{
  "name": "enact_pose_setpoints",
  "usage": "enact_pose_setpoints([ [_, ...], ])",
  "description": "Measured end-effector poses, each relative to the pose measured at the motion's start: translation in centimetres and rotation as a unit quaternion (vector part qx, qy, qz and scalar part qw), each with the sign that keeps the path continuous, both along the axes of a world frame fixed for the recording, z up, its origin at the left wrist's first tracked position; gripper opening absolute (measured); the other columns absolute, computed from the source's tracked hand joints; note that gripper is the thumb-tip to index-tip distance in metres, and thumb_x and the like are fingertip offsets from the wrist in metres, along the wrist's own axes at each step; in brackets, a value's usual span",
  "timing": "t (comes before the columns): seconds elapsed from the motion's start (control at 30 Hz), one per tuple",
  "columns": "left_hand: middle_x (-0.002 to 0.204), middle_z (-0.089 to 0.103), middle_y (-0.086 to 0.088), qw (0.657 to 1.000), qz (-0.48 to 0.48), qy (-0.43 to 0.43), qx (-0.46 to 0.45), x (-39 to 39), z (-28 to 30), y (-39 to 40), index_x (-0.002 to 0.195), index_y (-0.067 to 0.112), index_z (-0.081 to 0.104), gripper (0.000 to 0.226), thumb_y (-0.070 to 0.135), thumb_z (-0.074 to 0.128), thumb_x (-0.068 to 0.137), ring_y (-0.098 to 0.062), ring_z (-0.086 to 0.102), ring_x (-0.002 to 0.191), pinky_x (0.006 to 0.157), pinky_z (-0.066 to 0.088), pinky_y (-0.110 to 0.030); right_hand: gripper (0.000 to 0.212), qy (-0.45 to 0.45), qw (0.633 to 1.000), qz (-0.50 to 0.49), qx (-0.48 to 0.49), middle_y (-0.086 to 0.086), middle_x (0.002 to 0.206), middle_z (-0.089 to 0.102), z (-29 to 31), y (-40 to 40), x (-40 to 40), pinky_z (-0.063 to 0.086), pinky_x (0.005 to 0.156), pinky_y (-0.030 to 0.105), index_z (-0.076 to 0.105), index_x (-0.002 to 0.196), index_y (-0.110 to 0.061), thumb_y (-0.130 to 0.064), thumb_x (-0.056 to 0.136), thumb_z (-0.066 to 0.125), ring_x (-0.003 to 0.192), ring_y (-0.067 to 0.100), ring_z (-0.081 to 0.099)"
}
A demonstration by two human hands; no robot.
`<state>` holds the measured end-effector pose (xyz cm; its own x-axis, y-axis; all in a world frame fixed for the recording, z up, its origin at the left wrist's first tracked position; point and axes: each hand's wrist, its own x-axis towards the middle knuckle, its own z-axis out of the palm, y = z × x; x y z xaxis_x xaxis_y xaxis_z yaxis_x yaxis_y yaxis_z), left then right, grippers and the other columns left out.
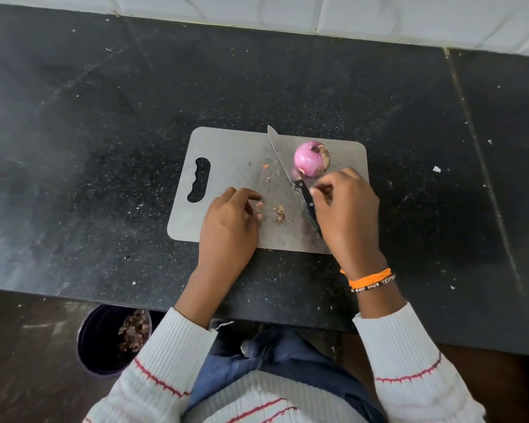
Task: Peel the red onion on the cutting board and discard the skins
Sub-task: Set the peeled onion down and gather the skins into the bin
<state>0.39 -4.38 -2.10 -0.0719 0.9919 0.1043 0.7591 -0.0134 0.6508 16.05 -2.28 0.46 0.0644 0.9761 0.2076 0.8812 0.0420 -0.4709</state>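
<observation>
Down at seven o'clock, nearest of all, a dark purple bin [100,343] stands on the floor just below the desk [74,148] edge, and there's a heap of brownish-purple onion skins [134,329] inside it already, against its right wall. Handy spot: scraps can drop straight off the edge.

Up onto the grey cutting board [226,148]. The left hand [229,227] sits at the board's near edge, fingers curled over small skin scraps [279,214] at its three o'clock; the grip looks loosely cupped and I can't tell whether it has a piece pinched. My read is it's gathering leftovers for the bin.

Right hand [345,215] next, thread bracelet on the wrist, lying beside the black handle of the kitchen knife [290,175]. Its grip looks slack, fingers bent, not closed round the handle; the blade lies flat, pointing to eleven o'clock, parked out of the way.

Farthest out, the red onion [311,158] rests on the board at one o'clock, just right of the blade. It shows glossy pink flesh, with a dry brownish patch on its right side, so peeling looks nearly finished.
</observation>
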Motion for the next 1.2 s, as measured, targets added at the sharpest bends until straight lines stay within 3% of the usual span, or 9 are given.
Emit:
enact_pose_setpoints([
  [0.07, 0.092, 0.058, -0.01, 1.0, 0.016, 0.013, 0.019, -0.5, -0.3, 0.3, 0.116, 0.009, 0.059, 0.038, -0.003, 0.052, 0.081, -0.026, 0.052, 0.076, 0.069, 0.045, -0.037, 0.012, 0.005, 0.998, 0.062, -0.007, 0.009, 0.096, 0.064, 0.8, -0.1, -1.9, 0.032, 0.066, 0.024, 0.067, 0.094, -0.007, -0.008, 0.089, 0.056, 0.085, 0.022, 0.056],
  [0.2, 0.09, 0.057, -0.019, 0.996, 0.024, 0.074, 0.052, -0.9, -0.7, 1.4, 0.117, 0.004, 0.06, 0.051, -0.006, 0.039, 0.072, -0.035, 0.049, 0.071, 0.065, 0.044, -0.043, 0.028, -0.011, 0.989, 0.136, -0.058, 0.015, 0.111, 0.061, 0.7, 1.7, -4.9, 0.045, 0.08, 0.036, 0.064, 0.106, 0.0, 0.006, 0.083, 0.049, 0.1, 0.032, 0.057],
  [0.4, 0.125, 0.047, -0.016, 0.989, -0.017, 0.143, -0.044, -1.1, 0.3, 2.9, 0.131, 0.009, 0.049, 0.048, 0.003, 0.046, 0.084, -0.037, 0.042, 0.103, 0.082, 0.036, -0.043, 0.031, -0.094, 0.978, 0.174, -0.072, 0.016, 0.129, 0.048, -2.0, 3.4, -6.1, 0.044, 0.094, 0.037, 0.052, 0.118, 0.002, 0.005, 0.089, 0.043, 0.115, 0.031, 0.049],
  [0.63, 0.128, 0.051, -0.011, 0.99, -0.055, 0.13, -0.012, -1.4, -0.7, -0.4, 0.125, 0.01, 0.055, 0.04, 0.003, 0.053, 0.086, -0.04, 0.045, 0.106, 0.089, 0.044, -0.048, 0.037, -0.077, 0.973, 0.202, -0.077, 0.015, 0.113, 0.055, -2.2, -2.3, -4.5, 0.05, 0.087, 0.041, 0.057, 0.116, 0.001, 0.009, 0.08, 0.057, 0.103, 0.031, 0.051],
  [0.73, 0.152, 0.021, -0.011, 0.979, -0.051, 0.188, -0.054, -2.0, -0.5, -1.9, 0.143, 0.009, 0.028, 0.055, 0.024, 0.046, 0.094, -0.04, 0.009, 0.141, 0.114, 0.005, -0.054, 0.044, -0.088, 0.984, 0.144, -0.06, 0.014, 0.127, 0.054, -1.5, -3.4, -3.3, 0.047, 0.096, 0.037, 0.051, 0.126, 0.002, 0.003, 0.083, 0.059, 0.117, 0.03, 0.048],
  [0.8, 0.157, -0.004, -0.008, 0.968, -0.062, 0.228, -0.082, -2.4, -0.7, -2.5, 0.147, 0.01, 0.012, 0.063, 0.04, 0.033, 0.096, -0.034, -0.017, 0.141, 0.108, -0.016, -0.051, 0.048, -0.148, 0.979, 0.121, -0.078, 0.019, 0.141, 0.044, -1.1, -4.3, -2.9, 0.036, 0.107, 0.04, 0.042, 0.134, 0.006, -0.004, 0.088, 0.055, 0.132, 0.035, 0.037],
  [1.0, 0.153, -0.025, -0.003, 0.961, -0.079, 0.243, -0.106, -1.2, -1.2, -3.1, 0.148, 0.017, 0.002, 0.055, 0.025, 0.025, 0.098, -0.031, -0.04, 0.128, 0.103, -0.023, -0.056, 0.057, -0.2, 0.959, 0.145, -0.139, 0.015, 0.158, -0.005, -2.0, -4.8, -4.1, -0.008, 0.113, 0.045, 0.013, 0.145, 0.002, -0.012, 0.096, 0.039, 0.143, 0.038, -0.014],
  [1.1, 0.154, -0.024, 0.0, 0.966, -0.092, 0.223, -0.096, -0.7, -1.1, -3.0, 0.149, 0.024, 0.003, 0.059, 0.015, 0.027, 0.095, -0.031, -0.039, 0.129, 0.101, -0.024, -0.057, 0.057, -0.188, 0.955, 0.189, -0.133, 0.012, 0.158, -0.009, -2.2, -3.8, -4.8, -0.009, 0.114, 0.044, 0.01, 0.147, -0.003, -0.009, 0.096, 0.035, 0.143, 0.035, -0.017],
  [1.2, 0.156, -0.017, 0.001, 0.974, -0.071, 0.198, -0.079, -1.0, -0.9, -3.2, 0.147, 0.03, 0.009, 0.06, 0.012, 0.03, 0.094, -0.03, -0.036, 0.133, 0.099, -0.026, -0.056, 0.056, -0.114, 0.974, 0.167, -0.104, 0.017, 0.156, 0.012, -1.9, -3.2, -4.4, 0.002, 0.117, 0.04, 0.022, 0.144, 0.001, -0.003, 0.093, 0.043, 0.145, 0.033, 0.004],
])
